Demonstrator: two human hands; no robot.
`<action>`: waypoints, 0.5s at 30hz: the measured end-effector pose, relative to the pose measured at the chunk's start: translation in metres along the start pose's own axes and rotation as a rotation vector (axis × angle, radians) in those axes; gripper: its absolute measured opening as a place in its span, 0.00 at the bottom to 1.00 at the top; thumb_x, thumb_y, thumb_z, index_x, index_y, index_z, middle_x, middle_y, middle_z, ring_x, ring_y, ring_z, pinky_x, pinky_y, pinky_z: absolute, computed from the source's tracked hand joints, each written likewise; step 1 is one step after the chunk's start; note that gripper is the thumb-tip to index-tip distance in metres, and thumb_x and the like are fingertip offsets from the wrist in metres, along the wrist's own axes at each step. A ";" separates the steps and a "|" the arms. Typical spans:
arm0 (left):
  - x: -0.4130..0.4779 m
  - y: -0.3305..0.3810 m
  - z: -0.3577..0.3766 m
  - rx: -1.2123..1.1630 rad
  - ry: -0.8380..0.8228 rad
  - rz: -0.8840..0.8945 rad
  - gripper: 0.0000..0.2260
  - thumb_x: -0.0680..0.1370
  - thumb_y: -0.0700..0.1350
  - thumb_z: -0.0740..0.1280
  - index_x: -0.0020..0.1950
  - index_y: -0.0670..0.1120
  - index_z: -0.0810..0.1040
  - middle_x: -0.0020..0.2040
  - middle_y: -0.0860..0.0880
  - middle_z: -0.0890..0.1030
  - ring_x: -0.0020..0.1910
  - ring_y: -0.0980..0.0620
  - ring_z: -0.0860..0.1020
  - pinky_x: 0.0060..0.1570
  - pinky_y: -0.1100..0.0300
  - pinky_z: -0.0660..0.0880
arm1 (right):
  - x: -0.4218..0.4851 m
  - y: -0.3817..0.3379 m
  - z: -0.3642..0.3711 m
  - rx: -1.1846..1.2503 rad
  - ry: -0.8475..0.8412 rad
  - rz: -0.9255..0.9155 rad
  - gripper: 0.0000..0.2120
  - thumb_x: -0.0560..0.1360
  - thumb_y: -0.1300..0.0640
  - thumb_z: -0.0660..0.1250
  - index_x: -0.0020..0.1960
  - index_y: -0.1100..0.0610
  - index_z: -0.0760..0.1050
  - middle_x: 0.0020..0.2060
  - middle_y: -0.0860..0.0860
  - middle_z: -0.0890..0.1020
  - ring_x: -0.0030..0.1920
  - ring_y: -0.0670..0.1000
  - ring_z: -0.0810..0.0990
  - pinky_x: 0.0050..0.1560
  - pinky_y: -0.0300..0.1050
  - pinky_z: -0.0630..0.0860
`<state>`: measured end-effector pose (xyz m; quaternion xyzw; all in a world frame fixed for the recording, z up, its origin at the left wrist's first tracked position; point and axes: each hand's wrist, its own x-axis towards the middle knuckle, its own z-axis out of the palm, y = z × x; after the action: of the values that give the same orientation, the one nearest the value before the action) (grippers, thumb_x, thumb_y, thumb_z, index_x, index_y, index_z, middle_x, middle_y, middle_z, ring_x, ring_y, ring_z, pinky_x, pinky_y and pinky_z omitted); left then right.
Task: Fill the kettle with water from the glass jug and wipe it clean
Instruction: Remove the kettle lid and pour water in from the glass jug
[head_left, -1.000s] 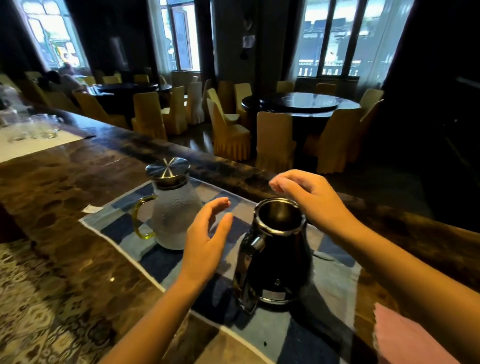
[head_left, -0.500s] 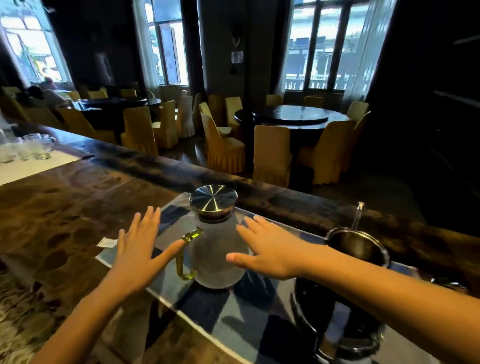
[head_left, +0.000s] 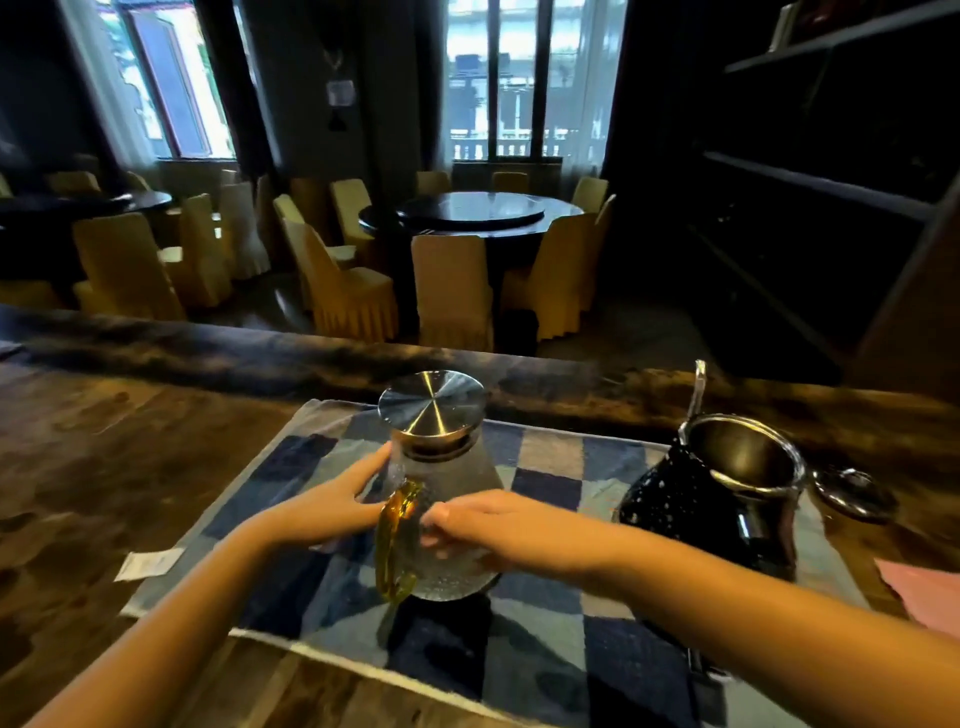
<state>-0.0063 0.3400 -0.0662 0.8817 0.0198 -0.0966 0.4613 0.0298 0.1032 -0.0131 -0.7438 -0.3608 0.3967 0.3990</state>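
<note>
A textured glass jug (head_left: 451, 480) with a round steel lid and an amber handle stands upright in the middle of a blue checked cloth (head_left: 550, 457). My left hand (head_left: 327, 506) lies against its left side, fingers spread on the glass. My right hand (head_left: 498, 527) presses its right side, fingertips beside the handle. To the right stands the black kettle (head_left: 711, 499), its hinged lid tipped open and its steel inside showing.
The cloth lies on a dark wooden counter (head_left: 104, 467). A pink cloth (head_left: 924, 592) rests at the right edge, a small white paper slip (head_left: 148, 564) to the left. Beyond the counter's raised back edge stand yellow-covered chairs and round tables.
Both hands have closed in on the jug and now touch its two sides. The view has shifted, so the jug sits central and the kettle further right.
</note>
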 end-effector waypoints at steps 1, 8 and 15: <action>0.004 0.000 0.001 -0.091 -0.045 0.021 0.46 0.60 0.68 0.73 0.72 0.52 0.60 0.70 0.54 0.69 0.69 0.57 0.68 0.67 0.61 0.66 | 0.004 0.001 0.006 0.157 -0.007 0.057 0.18 0.80 0.43 0.56 0.62 0.52 0.75 0.59 0.48 0.79 0.58 0.46 0.77 0.56 0.39 0.71; 0.021 -0.025 0.028 -0.358 0.203 0.016 0.30 0.66 0.52 0.75 0.63 0.45 0.69 0.58 0.44 0.78 0.55 0.52 0.78 0.59 0.54 0.73 | 0.006 0.006 0.007 0.773 -0.146 0.196 0.24 0.80 0.43 0.54 0.69 0.56 0.71 0.66 0.54 0.76 0.66 0.52 0.73 0.66 0.46 0.66; 0.007 -0.019 0.034 -0.348 0.222 0.028 0.27 0.71 0.47 0.72 0.68 0.53 0.67 0.58 0.53 0.78 0.58 0.55 0.77 0.57 0.59 0.75 | 0.007 0.004 0.015 0.778 -0.085 0.183 0.19 0.79 0.43 0.56 0.57 0.52 0.78 0.58 0.48 0.81 0.59 0.46 0.77 0.64 0.46 0.66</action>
<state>-0.0075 0.3223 -0.1020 0.7941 0.0749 0.0126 0.6030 0.0205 0.1121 -0.0243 -0.5492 -0.1324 0.5680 0.5985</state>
